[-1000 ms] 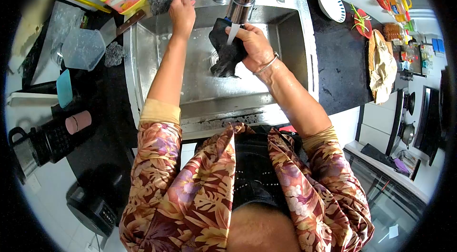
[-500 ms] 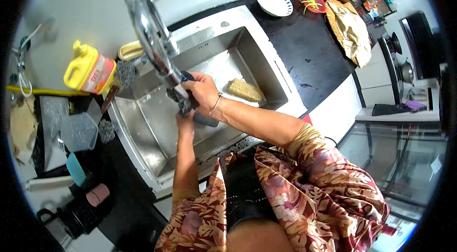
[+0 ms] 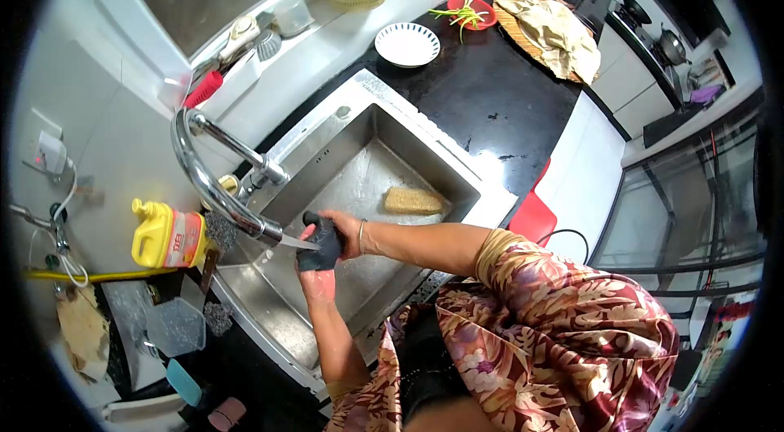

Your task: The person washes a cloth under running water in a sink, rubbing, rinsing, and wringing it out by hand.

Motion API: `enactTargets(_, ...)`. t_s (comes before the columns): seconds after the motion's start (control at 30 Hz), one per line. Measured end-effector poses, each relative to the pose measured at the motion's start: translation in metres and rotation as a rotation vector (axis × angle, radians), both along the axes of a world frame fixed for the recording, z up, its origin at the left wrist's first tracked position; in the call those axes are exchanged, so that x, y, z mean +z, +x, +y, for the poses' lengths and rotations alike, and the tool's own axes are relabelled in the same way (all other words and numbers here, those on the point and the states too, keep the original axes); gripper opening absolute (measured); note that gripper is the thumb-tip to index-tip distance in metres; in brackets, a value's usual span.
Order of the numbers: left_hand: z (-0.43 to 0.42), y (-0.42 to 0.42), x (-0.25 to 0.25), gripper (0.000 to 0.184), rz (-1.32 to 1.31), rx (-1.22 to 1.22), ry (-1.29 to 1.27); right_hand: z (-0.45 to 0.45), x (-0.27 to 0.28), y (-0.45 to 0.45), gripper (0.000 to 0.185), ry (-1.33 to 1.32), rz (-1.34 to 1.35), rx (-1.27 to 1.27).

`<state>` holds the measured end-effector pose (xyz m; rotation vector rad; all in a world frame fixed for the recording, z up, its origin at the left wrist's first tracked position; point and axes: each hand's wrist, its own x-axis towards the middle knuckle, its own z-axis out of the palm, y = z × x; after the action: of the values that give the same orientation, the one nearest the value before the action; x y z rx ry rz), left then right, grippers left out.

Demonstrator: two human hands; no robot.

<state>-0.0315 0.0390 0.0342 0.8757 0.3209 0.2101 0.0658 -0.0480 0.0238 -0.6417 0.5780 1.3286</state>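
Observation:
Water runs from the curved chrome faucet [image 3: 220, 195] onto a dark cloth [image 3: 321, 244] above the steel sink [image 3: 282, 301]. My left hand [image 3: 317, 273] holds the cloth from below and the left, its fingers partly covered by it. Wrapped on the cloth's right side is my right hand [image 3: 349, 233], with a bracelet at the wrist. Inside the sink, to the right of my hands, lies a tan sponge [image 3: 414, 202].
A yellow detergent bottle [image 3: 167, 236] and a steel scrubber [image 3: 219, 232] stand left of the faucet. Behind the sink are a white bowl [image 3: 407, 45], a red bowl [image 3: 482, 14] and a woven tray [image 3: 510, 24] with brown paper. A knife handle [image 3: 209, 269] lies at the sink's left edge.
The view has swung so that the sink sits lower and more of the windowsill shows. Both my hands now grip the cloth under the running water, where half a second ago they were closer to the spout.

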Motion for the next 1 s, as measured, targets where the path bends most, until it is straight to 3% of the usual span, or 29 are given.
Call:
enactTargets(0.13,0.008,-0.001,0.015,0.037,0.041,-0.013,0.479,0.005,-0.010,-0.006,0.026,-0.399,-0.316,-0.259)
enactTargets(0.17,0.011,0.001,0.018,0.037,0.042,0.025,0.603,0.004,-0.009,-0.004,0.026,-0.230,-0.274,-0.232)
enactTargets(0.23,0.022,0.004,-0.001,0.039,0.026,0.019,0.081,0.002,-0.009,-0.003,0.028,0.105,-0.187,-0.167)
enactTargets(0.3,0.023,0.010,-0.017,0.040,-0.021,-0.008,-0.417,-0.002,0.039,-0.011,0.039,0.193,-0.254,0.044)
enactTargets(0.33,0.025,0.011,-0.020,0.039,0.042,-0.038,-0.587,0.001,0.036,-0.006,0.044,0.247,-0.246,0.109)
enactTargets(0.43,0.025,0.012,-0.027,0.035,0.024,-0.077,-0.375,0.005,0.022,0.002,0.051,0.219,-0.350,0.282)
enactTargets(0.5,0.026,0.018,-0.042,0.031,0.118,0.044,-0.259,0.007,0.004,0.002,0.046,0.111,-0.501,0.374)
enactTargets(0.57,0.021,0.018,-0.030,0.029,0.064,0.029,-0.165,-0.005,0.046,-0.006,0.040,-0.050,-0.477,0.457)
enactTargets(0.67,0.018,0.015,-0.027,0.028,0.113,0.010,-0.197,-0.004,0.027,-0.009,0.049,0.039,-0.533,0.565)
enactTargets(0.7,0.023,0.012,-0.041,0.026,0.141,0.027,0.010,-0.005,0.016,-0.007,0.042,0.065,-0.501,0.607)
enactTargets(0.77,0.030,0.009,-0.051,0.034,0.220,0.016,0.136,-0.010,0.024,-0.004,0.029,0.122,-0.437,0.692)
enactTargets(0.87,0.051,-0.002,-0.029,0.053,0.124,-0.379,0.131,-0.020,0.018,-0.003,0.017,0.073,-0.438,0.666)
enactTargets(0.97,0.071,-0.026,-0.028,0.072,0.167,-0.404,-0.084,-0.014,0.022,-0.014,0.013,0.102,-0.412,0.592)
enactTargets(1.0,0.068,-0.031,-0.029,0.074,0.057,-0.400,-0.132,-0.011,0.029,-0.023,0.014,0.109,-0.406,0.535)
